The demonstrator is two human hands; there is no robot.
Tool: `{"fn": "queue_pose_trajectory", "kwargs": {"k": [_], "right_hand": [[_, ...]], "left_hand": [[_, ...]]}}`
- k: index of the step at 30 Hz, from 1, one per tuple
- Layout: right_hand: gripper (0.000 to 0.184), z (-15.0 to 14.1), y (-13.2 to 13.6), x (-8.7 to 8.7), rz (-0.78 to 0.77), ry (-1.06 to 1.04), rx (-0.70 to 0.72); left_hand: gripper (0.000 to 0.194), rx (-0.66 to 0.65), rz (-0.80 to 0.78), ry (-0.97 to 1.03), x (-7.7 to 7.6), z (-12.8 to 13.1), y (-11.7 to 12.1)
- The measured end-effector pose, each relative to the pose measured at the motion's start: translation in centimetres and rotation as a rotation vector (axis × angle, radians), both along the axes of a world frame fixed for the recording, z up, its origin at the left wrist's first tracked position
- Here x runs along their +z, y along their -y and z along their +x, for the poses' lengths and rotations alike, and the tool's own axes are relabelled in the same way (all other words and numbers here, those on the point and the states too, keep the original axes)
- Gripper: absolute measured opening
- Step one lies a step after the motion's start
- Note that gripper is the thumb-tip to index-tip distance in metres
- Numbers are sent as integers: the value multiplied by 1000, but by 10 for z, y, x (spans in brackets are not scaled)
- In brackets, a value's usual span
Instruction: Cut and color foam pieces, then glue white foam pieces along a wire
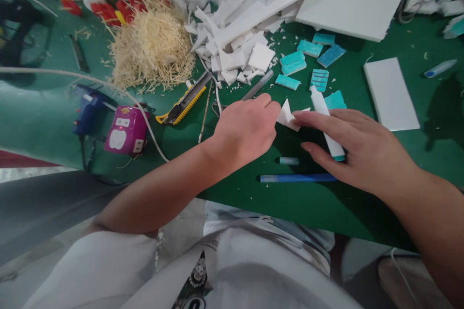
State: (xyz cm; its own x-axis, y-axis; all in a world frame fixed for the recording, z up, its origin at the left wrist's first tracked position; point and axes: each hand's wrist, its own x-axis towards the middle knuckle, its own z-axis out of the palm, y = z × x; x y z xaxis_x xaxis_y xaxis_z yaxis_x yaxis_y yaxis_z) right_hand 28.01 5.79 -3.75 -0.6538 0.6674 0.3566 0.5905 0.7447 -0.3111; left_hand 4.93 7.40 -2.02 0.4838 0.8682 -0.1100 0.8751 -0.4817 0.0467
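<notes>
White foam piece (287, 118) between hands, touched by right hand's index finger. Left hand (248, 120) at piece's 9 o'clock, fingers curled; tips hidden, grip can't be told. Right hand (362, 152) at 4 o'clock, white marker (326, 128) gripped loosely across fingers, probably so fingertips are free. Turquoise blocks (293, 63) spread at 1 o'clock, maybe for drying. Green tabletop (224, 183) crumb-strewn; grey floor (184, 222) visible at 7 o'clock.

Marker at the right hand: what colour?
The marker is white with a teal end; shows best in the head view.
</notes>
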Motion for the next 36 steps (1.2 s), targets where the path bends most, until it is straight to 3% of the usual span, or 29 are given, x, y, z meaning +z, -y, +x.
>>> {"fn": "queue_pose_trajectory", "kwargs": {"k": [6, 19, 24, 31, 36], "right_hand": [[45, 1, -1, -1, 28, 25, 12], [54, 2, 1, -3, -36, 11, -7], [48, 3, 0, -2, -33, 23, -18], [47, 5, -2, -2, -35, 10, -2], [51, 6, -3, -2, -9, 9, 6]], "left_hand": [[19, -4, 34, 11, -3, -2, -3], [23, -85, 38, -53, -2, 1, -3], [20, -77, 23, -56, 2, -3, -3], [30, -286, 54, -49, 9, -23, 1], [33, -367, 100, -68, 9, -23, 5]]}}
